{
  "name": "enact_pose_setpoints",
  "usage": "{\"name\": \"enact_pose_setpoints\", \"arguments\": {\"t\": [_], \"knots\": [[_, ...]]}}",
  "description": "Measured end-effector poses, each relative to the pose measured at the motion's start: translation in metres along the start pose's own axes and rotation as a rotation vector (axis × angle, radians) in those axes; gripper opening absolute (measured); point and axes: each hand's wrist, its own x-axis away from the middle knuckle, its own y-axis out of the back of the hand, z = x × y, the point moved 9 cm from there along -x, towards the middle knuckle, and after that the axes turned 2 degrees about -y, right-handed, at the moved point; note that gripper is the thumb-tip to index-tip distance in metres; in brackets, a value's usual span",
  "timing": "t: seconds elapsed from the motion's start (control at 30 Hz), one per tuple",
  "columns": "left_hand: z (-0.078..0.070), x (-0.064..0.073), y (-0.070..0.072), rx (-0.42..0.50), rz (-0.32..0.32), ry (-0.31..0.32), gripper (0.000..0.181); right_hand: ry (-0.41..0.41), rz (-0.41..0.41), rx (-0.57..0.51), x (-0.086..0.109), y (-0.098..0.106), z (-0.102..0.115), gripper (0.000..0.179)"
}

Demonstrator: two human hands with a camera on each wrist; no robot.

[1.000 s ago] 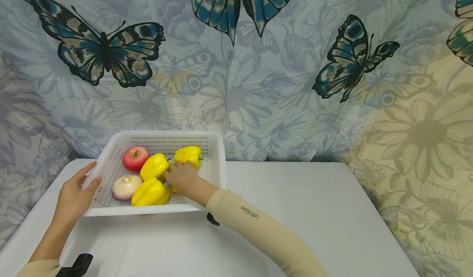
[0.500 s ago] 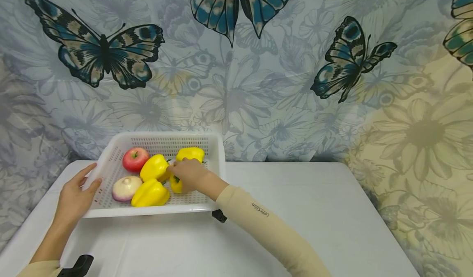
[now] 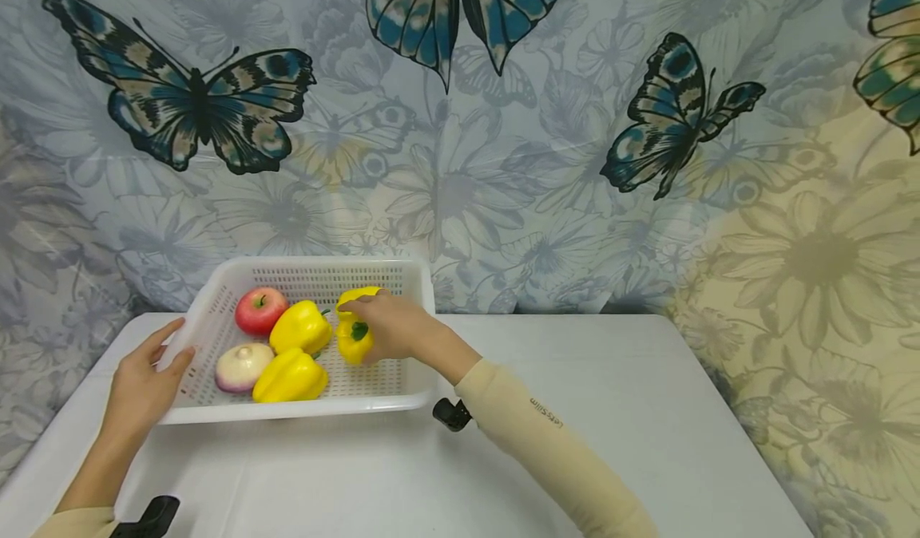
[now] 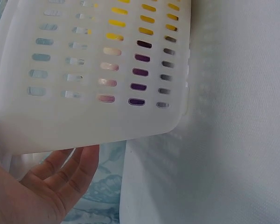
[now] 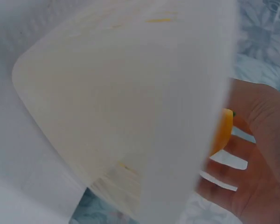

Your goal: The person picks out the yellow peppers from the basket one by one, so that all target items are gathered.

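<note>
A white perforated plastic basket (image 3: pixel 302 410) stands tilted on the table in the head view. My left hand (image 3: pixel 147 374) holds its left side, and in the left wrist view the fingers (image 4: pixel 81 175) reach behind the rim. Inside, my right hand (image 3: pixel 398 329) grips a yellow bell pepper (image 3: pixel 354 345) with its green stem showing; another yellow bell pepper (image 3: pixel 352 297) lies behind, partly hidden by the hand. In the right wrist view the basket wall covers most of the held pepper (image 5: pixel 222 133). To their left are two more yellow bell peppers (image 3: pixel 300 327).
A red apple (image 3: pixel 261 311) and a white-and-purple onion or turnip (image 3: pixel 243 367) lie in the basket's left part. The white table (image 3: pixel 575 378) runs on to the right. Behind it hangs a butterfly-print cloth (image 3: pixel 503 179).
My right hand has moved right, and the pepper in it has shifted right and a little back, with its stem now visible. The left hand stays on the basket's side.
</note>
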Motion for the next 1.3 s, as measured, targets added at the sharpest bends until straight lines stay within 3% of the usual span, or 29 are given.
{"name": "enact_pose_setpoints", "arguments": {"t": [0.33, 0.8, 1.07, 1.3], "knots": [[0.000, 0.001, -0.001, -0.008, 0.016, 0.004, 0.057, 0.001, -0.071, -0.117, 0.022, 0.018, -0.022, 0.065], [0.000, 0.003, -0.001, -0.011, 0.005, 0.000, 0.056, 0.063, -0.216, -0.350, 0.062, 0.044, -0.054, 0.070], [0.001, 0.003, -0.001, 0.008, 0.013, 0.011, 0.057, 0.032, -0.275, -0.365, 0.082, 0.065, -0.069, 0.068], [0.001, 0.003, -0.001, 0.012, 0.015, 0.012, 0.057, -0.010, -0.308, -0.381, 0.097, 0.067, -0.096, 0.068]]}}
